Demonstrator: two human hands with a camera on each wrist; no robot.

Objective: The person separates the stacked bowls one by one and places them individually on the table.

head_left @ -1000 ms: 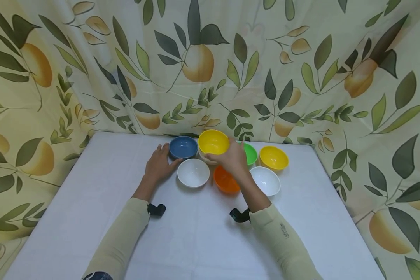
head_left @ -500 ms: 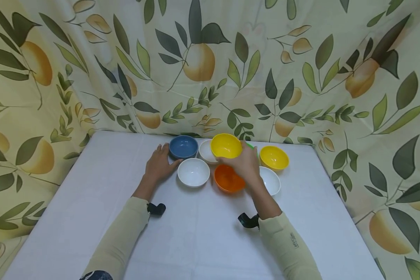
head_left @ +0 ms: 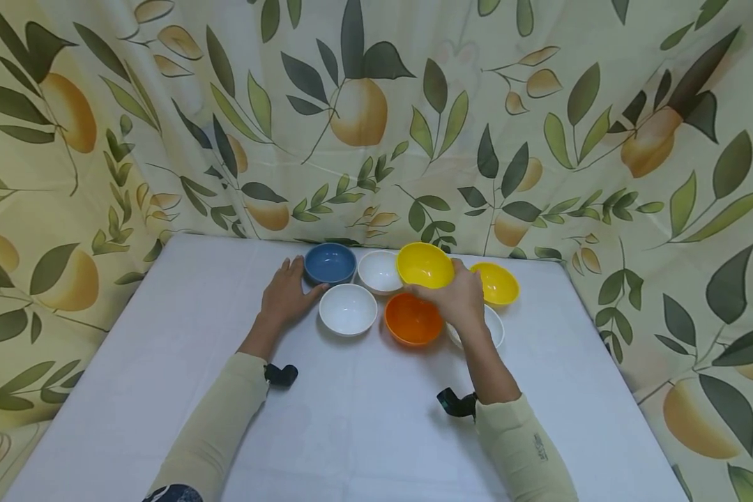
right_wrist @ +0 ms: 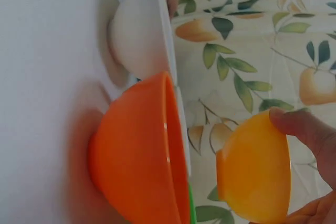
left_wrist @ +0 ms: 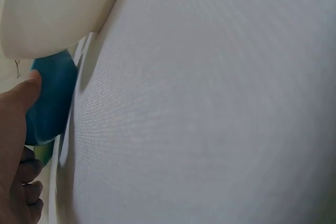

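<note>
My right hand (head_left: pixel 457 300) grips a yellow bowl (head_left: pixel 424 265) by its rim, thumb on the near side. In the right wrist view this yellow bowl (right_wrist: pixel 254 169) is off the table, with a sliver of green bowl (right_wrist: pixel 192 211) below it; the head view hides the green bowl. My left hand (head_left: pixel 285 293) rests beside the blue bowl (head_left: pixel 330 263), its thumb at the near side. In the left wrist view the thumb touches the blue bowl (left_wrist: pixel 52 100) and the other fingers are loosely bent. A white bowl (head_left: pixel 348 309) stands in front of the blue one.
An orange bowl (head_left: pixel 413 319) stands in the front row, and a white bowl (head_left: pixel 378 271) behind it. On the right are another yellow bowl (head_left: pixel 499 284) and a white bowl (head_left: pixel 494 325) partly covered by my right hand. A patterned curtain (head_left: pixel 364 174) hangs behind the white-covered table (head_left: pixel 351 432).
My right hand has carried the yellow bowl rightward, from above the back white bowl to over the green bowl's place. The back white bowl is now uncovered. My left hand has stayed still.
</note>
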